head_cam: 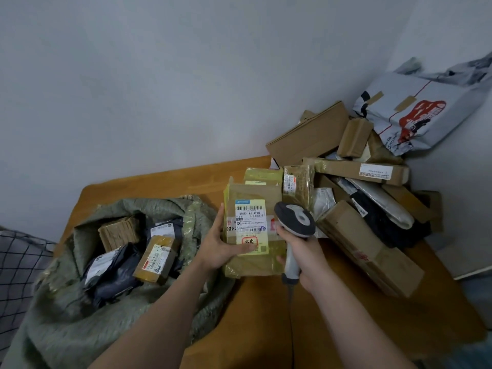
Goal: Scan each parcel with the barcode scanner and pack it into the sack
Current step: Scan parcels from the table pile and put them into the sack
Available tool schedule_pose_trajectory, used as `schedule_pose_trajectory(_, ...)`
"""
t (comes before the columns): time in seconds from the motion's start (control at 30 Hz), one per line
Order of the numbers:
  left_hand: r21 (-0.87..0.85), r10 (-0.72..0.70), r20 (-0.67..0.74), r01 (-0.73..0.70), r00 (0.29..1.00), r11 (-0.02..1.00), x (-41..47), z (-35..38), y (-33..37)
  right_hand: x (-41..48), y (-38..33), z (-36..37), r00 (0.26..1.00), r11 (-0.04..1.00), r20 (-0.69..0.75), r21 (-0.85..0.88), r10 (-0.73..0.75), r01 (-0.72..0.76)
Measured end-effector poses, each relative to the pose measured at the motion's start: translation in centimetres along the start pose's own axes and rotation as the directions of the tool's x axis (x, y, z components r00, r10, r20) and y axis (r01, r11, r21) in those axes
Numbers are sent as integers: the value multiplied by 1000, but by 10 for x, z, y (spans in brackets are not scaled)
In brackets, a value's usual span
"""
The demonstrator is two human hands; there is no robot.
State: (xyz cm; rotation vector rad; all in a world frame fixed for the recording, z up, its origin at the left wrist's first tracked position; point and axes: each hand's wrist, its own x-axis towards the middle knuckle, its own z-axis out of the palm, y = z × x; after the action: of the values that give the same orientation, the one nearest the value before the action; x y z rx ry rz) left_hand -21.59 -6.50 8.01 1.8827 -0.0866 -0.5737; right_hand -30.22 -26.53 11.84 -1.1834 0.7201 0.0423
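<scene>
My left hand (222, 245) grips a flat brown taped parcel (253, 194) by its left edge, label side up, thumb on the white shipping label. My right hand (302, 250) holds the grey barcode scanner (294, 218) by its handle, head right beside the parcel's right edge, near the label. The green woven sack (66, 302) lies open at the left on the orange table (261, 328), with several parcels inside, among them a small brown box (157, 258) and dark plastic mailers (114, 272).
A heap of brown cardboard boxes (308, 134) and mailers fills the table's right back corner. A long box (370, 249) lies just right of the scanner. A grey printed bag (415, 113) leans on the wall. Grey walls stand behind; checked fabric (18, 259) shows far left.
</scene>
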Motion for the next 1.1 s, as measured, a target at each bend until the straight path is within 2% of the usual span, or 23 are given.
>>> schedule_pose_trajectory(0.23, -38, 54, -46, -56, 997, 998, -14, -27, 20, -25, -7, 27, 993, 995, 79, -29, -88, 91)
schedule_pose_trajectory(0.3, -67, 73, -108, -81, 991, 994, -18, -37, 24, -31, -8, 38, 988, 989, 87, -59, -130, 136)
schedule_pose_trajectory(0.47, -10, 189, -288, -200, 939, 980, -27, -65, 30, -43, -12, 71, 955, 949, 135, -138, -264, 282)
schedule_pose_trajectory(0.57, 11, 219, -350, -230, 911, 973, -31, -85, 33, -54, -16, 87, 941, 960, 246, -101, -231, 262)
schedule_pose_trajectory(0.67, 46, 249, -365, -249, 897, 967, -34, -102, 30, -60, -13, 101, 924, 947, 298, -136, -241, 291)
schedule_pose_trajectory(1.1, 67, 161, -458, -147, 874, 987, -39, -140, 10, -71, 0, 122, 915, 921, 344, -243, -213, 306)
